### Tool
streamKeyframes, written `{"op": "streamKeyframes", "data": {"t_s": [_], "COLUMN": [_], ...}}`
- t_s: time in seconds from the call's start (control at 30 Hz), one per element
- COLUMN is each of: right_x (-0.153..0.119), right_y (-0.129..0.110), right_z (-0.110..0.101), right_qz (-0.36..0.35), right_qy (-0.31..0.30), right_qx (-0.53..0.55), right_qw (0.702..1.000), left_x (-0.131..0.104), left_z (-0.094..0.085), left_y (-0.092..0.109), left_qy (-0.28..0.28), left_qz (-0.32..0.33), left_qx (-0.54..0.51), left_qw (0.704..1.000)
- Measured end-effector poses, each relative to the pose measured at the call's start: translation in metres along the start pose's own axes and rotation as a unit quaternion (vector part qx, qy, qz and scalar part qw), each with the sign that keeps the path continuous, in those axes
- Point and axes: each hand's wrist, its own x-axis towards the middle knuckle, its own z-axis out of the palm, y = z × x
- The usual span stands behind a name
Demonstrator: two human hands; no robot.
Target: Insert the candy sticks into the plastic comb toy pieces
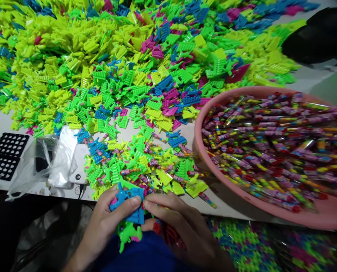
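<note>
My left hand (108,213) grips a blue plastic piece (134,206) between thumb and fingers, just below the table's front edge. A green animal-shaped piece (128,235) hangs under the blue one. My right hand (176,215) is closed, its fingertips at the right edge of the blue piece, with red bits (174,236) showing under the palm. What exactly those fingers pinch is hidden. Straight ahead lies a small pile of green, yellow and blue pieces (134,160) mixed with candy-filled tubes (208,200).
A large heap of bright plastic pieces (72,49) covers the back of the table. At the right, a pink basin (203,151) holds many candy tubes. A white device (79,166), a clear bag (32,166) and black trays (6,156) lie left. More pieces show below the table.
</note>
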Motion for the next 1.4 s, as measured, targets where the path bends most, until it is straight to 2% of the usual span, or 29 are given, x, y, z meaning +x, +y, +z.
{"op": "streamKeyframes", "data": {"t_s": [0.13,0.33,0.43,0.57,0.67,0.77,0.87,0.93,1.03,1.1,1.23,1.4], "right_x": [-0.004,-0.003,0.000,0.013,0.025,0.035,0.039,0.041,0.043,0.044,0.044,0.046], "right_y": [0.001,0.000,0.000,0.003,0.004,0.004,0.002,0.002,0.002,0.002,-0.002,-0.003], "right_z": [0.002,0.006,0.006,0.009,0.009,0.006,0.002,0.001,0.003,0.004,0.004,0.007], "right_qz": [-0.007,-0.025,-0.034,-0.065,-0.033,0.046,0.092,0.094,0.085,0.078,0.081,0.098], "right_qy": [-0.015,0.002,-0.001,0.006,0.005,-0.027,-0.051,-0.071,-0.084,-0.078,-0.062,-0.049], "right_qx": [0.000,-0.013,-0.016,-0.002,0.075,0.159,0.163,0.159,0.156,0.154,0.159,0.170], "right_qw": [1.000,1.000,0.999,0.998,0.997,0.986,0.981,0.980,0.981,0.982,0.982,0.979], "left_x": [-0.002,0.001,0.003,0.004,0.005,0.005,0.005,0.005,0.004,0.002,-0.002,0.002], "left_z": [-0.001,-0.002,-0.002,-0.003,-0.007,-0.011,-0.014,-0.015,-0.016,-0.016,-0.017,-0.017], "left_y": [-0.001,-0.003,-0.004,-0.003,-0.002,-0.004,-0.006,-0.007,-0.007,-0.006,-0.004,-0.007], "left_qy": [-0.006,-0.024,-0.019,0.000,0.012,0.013,0.026,0.039,0.028,0.028,0.064,0.055], "left_qz": [0.005,-0.010,-0.019,0.001,0.008,0.030,0.063,0.075,0.079,0.080,0.088,0.070], "left_qx": [-0.003,-0.022,-0.033,-0.018,-0.009,0.020,0.071,0.096,0.099,0.096,0.111,0.073], "left_qw": [1.000,0.999,0.999,1.000,1.000,0.999,0.995,0.992,0.992,0.992,0.988,0.993]}}
